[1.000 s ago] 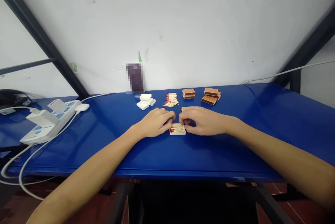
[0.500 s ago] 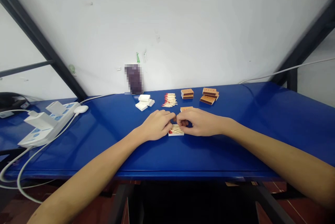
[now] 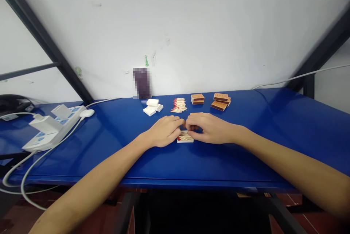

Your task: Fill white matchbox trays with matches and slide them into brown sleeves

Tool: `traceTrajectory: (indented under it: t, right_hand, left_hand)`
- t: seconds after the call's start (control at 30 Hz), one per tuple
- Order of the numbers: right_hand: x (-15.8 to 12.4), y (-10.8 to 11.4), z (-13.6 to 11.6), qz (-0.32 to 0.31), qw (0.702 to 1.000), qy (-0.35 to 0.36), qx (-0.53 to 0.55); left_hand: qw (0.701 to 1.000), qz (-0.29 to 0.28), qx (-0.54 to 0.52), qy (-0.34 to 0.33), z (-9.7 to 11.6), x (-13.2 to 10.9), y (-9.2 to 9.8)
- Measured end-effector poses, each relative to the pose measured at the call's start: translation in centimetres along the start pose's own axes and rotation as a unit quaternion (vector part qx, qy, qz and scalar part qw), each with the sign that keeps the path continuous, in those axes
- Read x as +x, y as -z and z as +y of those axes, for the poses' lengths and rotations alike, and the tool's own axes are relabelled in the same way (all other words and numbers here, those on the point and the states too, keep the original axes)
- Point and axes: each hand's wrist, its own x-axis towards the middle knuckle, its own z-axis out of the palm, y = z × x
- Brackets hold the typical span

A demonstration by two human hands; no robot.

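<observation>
A small white matchbox tray (image 3: 185,141) rests on the blue table between my hands, with red-tipped matches (image 3: 185,137) inside it. My left hand (image 3: 164,131) is curled at the tray's left and back edge, thumb and fingertips against it. From the other side my right hand (image 3: 208,128) closes on the tray's right edge, its thumb at the corner and its fingers bent inward. The back of the tray is partly covered by my fingers. Just behind my right hand, an orange matchbox sleeve (image 3: 196,113) shows only its top edge.
Loose matches (image 3: 179,105) lie in a pile farther back. White trays (image 3: 153,103) are heaped to their left. Orange matchbox sleeves (image 3: 197,97) form one stack, with another group of sleeves (image 3: 219,105) to the right. A white power strip (image 3: 54,126) with cables occupies the table's left side.
The view has shifted slightly, so everything appears a little farther right. Both hands stay at the tray, and the matches inside look more evenly lined up.
</observation>
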Motion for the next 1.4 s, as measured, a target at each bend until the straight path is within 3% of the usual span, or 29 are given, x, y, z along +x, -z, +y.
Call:
traceTrajectory:
  t: [0.1,0.2,0.33,0.5,0.73,0.9,1.07,1.2,1.4]
  right_hand:
    - [0.0,0.0,-0.3,0.018,1.000,0.012,0.007]
    - [-0.1,-0.2,-0.6,-0.006,1.000,0.017,0.012]
    - [0.0,-0.5,-0.6,-0.025,1.000,-0.003,0.007]
    - [0.1,-0.3,-0.6,-0.026,0.999,-0.027,-0.025]
    - [-0.4,2.0,-0.9,-0.049,0.996,-0.057,-0.040]
    - [-1.1,3.9,1.5,0.046,0.986,-0.126,-0.095]
    - [-1.1,2.4,4.5,-0.032,0.984,-0.137,-0.106]
    - [-0.6,1.7,4.4,-0.044,0.986,-0.149,-0.066]
    - [-0.3,1.5,3.2,-0.017,0.993,-0.115,-0.035]
  left_hand:
    - [1.000,-0.003,-0.001,0.001,-0.3,-0.1,0.3]
    - [1.000,-0.013,-0.007,-0.006,-0.5,-0.3,0.7]
    - [0.999,-0.041,-0.027,-0.023,-0.6,-0.5,1.2]
    - [0.997,-0.037,-0.061,-0.007,-0.9,-0.7,1.7]
    - [0.999,-0.033,-0.043,0.003,-0.7,-0.8,1.3]
    - [0.999,-0.029,-0.008,0.035,-1.0,-0.7,0.6]
    - [0.994,-0.008,0.035,0.108,-2.1,-0.7,0.2]
    - [0.988,0.011,0.059,0.143,-2.5,-0.8,-0.1]
    - [0.996,-0.007,-0.005,0.091,-2.3,-0.9,0.3]
